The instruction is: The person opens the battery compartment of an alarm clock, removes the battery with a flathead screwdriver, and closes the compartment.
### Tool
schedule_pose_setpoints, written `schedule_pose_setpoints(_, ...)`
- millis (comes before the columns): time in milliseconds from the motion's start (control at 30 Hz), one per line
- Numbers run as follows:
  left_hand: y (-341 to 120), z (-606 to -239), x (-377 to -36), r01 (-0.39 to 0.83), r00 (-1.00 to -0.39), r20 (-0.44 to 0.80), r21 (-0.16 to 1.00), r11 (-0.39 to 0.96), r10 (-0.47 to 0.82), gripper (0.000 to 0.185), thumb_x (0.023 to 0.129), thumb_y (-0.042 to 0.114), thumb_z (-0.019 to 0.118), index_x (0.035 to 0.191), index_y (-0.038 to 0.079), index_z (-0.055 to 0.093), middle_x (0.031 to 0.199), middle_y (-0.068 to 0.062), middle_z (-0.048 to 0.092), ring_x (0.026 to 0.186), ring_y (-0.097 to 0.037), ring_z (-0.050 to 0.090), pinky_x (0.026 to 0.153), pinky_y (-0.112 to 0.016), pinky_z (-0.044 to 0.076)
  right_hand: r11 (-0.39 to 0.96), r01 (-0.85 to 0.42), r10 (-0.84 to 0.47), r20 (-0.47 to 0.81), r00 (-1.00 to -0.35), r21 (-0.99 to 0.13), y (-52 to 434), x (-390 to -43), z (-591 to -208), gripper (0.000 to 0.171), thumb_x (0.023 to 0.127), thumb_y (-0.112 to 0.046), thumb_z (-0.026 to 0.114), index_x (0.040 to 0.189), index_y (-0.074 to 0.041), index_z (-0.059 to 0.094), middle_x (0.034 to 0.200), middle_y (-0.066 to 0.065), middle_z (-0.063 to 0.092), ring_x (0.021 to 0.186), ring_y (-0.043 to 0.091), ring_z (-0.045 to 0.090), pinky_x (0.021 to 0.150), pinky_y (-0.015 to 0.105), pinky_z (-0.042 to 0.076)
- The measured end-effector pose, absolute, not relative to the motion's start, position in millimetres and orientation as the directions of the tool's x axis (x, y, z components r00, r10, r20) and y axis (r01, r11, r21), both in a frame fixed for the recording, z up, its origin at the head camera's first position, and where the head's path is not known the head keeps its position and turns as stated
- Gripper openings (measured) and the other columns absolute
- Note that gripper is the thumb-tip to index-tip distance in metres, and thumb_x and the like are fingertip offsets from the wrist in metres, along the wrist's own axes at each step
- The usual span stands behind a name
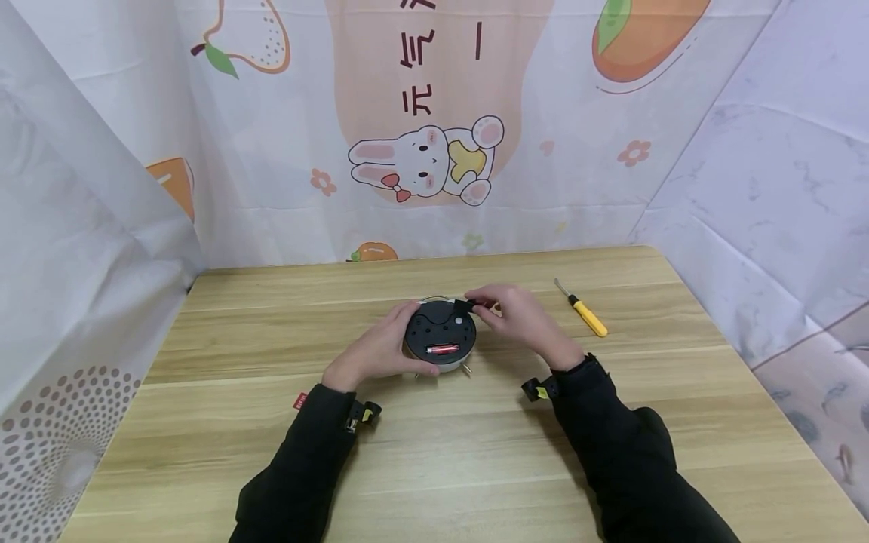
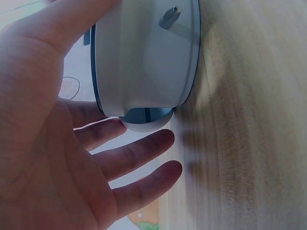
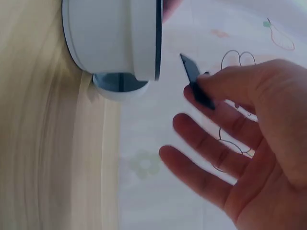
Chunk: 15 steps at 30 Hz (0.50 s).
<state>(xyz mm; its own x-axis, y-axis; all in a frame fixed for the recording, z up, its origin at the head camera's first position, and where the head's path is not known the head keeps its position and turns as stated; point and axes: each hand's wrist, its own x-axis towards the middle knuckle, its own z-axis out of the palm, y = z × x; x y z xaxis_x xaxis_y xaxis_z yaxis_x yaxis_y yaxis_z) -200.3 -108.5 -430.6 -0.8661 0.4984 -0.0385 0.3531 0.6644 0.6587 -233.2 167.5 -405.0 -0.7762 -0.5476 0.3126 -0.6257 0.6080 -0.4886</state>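
A round alarm clock (image 1: 434,317) lies face down on the table, its black back up and its white side wall (image 2: 144,57) showing in the left wrist view. In a slot of that back sits a red battery (image 1: 443,349). My left hand (image 1: 383,348) holds the clock's left side, thumb along the near edge and fingers at the far edge. Between thumb and forefinger my right hand (image 1: 521,323) pinches a small black battery cover (image 3: 193,76). The cover is tilted, above the back's far right edge.
A yellow-handled screwdriver (image 1: 589,317) lies on the wooden table (image 1: 434,467), right of my right hand. Printed cloth (image 1: 271,151) hangs behind the table and along both sides. A thin metal foot (image 1: 467,369) sticks out from the clock's near side.
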Motion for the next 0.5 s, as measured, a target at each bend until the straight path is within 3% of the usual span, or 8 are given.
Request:
schedule_pose_setpoints(200,-108.2,-431.2,-199.9,0.349,-0.869,-0.044,0.651,0.674,0.493,0.120,0.069,0.054,0.091,0.160,0.011,0.026,0.160,-0.007,0.031,0.139,-0.027,0.041,0.110,-0.049,0.039,0.690,-0.502,-0.455,0.228,-0.861,-0.521,177.7,-236.8,-405.3,0.026,0.096,-0.006,0.069,0.121,0.001,0.072,0.101,0.012,0.074,0.087,0.023,0.069,0.076,0.041,0.056)
schedule_pose_setpoints(500,-108.5,-431.4,-200.4,0.347,-0.872,-0.049,0.640,0.685,0.487,0.122,0.068,0.057,0.090,0.161,0.012,0.025,0.160,-0.006,0.030,0.139,-0.028,0.042,0.110,-0.049,0.039,0.767,-0.397,-0.392,0.121,-0.912,-0.504,187.1,-243.8,-412.4,0.026,0.096,-0.007,0.068,0.120,0.001,0.072,0.100,0.013,0.074,0.085,0.026,0.069,0.076,0.043,0.055)
